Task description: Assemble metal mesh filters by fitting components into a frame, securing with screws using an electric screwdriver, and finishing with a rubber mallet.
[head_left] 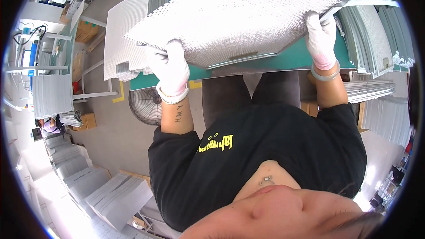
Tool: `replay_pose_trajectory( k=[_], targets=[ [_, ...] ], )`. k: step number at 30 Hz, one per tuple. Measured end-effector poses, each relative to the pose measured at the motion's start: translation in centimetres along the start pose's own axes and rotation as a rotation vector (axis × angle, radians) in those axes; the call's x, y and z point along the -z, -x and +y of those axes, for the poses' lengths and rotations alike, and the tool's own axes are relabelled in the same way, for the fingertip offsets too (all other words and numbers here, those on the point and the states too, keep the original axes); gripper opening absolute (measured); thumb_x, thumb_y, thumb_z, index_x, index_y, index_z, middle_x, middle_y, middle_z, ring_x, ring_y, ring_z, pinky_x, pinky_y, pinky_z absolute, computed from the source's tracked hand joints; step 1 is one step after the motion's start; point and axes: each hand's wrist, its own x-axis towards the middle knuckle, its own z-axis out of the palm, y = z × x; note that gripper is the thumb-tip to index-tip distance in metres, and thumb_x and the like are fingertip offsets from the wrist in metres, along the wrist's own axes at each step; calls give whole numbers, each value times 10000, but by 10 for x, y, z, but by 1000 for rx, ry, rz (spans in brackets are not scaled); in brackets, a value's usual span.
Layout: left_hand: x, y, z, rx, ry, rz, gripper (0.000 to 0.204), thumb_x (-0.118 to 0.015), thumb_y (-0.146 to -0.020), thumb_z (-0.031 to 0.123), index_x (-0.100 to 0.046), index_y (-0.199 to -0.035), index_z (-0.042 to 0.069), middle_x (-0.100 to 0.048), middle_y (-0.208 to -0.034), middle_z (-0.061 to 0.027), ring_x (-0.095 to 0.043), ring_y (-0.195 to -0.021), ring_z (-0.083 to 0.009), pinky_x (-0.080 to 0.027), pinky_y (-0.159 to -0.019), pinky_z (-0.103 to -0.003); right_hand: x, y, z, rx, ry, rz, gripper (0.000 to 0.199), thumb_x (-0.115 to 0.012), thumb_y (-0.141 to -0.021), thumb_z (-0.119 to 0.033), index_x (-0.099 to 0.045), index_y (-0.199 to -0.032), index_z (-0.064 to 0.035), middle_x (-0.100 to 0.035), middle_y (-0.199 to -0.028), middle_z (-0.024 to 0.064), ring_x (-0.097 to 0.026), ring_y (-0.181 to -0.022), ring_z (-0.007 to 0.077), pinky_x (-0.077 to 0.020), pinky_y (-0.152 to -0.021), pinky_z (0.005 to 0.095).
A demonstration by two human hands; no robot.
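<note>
A large silver perforated metal mesh panel [239,13] is held tilted above a green worktable [283,59]. My left hand [170,68], in a white glove, grips the panel's near left edge. At the panel's right end, my right hand [321,37], also in a white glove, clasps the edge. Both hands close around the panel's metal frame rim.
A stack of similar mesh panels [128,31] lies at the table's left end, more panels [376,31] stand at the right. A round fan [146,106] sits on the floor below. Piles of panels [115,194] fill the lower left; another person [48,126] works far left.
</note>
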Motion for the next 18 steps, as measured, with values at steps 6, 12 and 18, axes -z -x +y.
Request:
replay_pose_trajectory(
  k=[6, 12, 18],
  targets=[
    [4, 2, 2, 49, 138, -111, 496, -632, -954, 251, -462, -1310, -50, -587, -1218, -97, -548, -1086, -162, -424, -959, -312, 2, 4, 1, 6, 7, -10, 390, -588, -974, -117, -496, -1330, 13, -608, -1254, 56, -559, -1121, 132, -417, -999, 303],
    [15, 11, -15, 16, 186, -108, 421, -642, -937, 188, -507, -1267, -35, -600, -1149, -78, -546, -1014, -119, -440, -909, -286, 4, 10, 3, -57, -62, -13, 374, -590, -968, -113, -517, -1312, 16, -618, -1235, 65, -567, -1111, 133, -433, -980, 300],
    [13, 34, -31, 325, 301, -389, 478, -721, -804, 15, -560, -1254, 15, -591, -1189, -64, -567, -1033, -154, -479, -915, -319, 4, 34, 32, -355, 78, -105, 469, -736, -858, -124, -564, -1266, 30, -637, -1188, 72, -591, -1073, 161, -476, -945, 320]
  ],
)
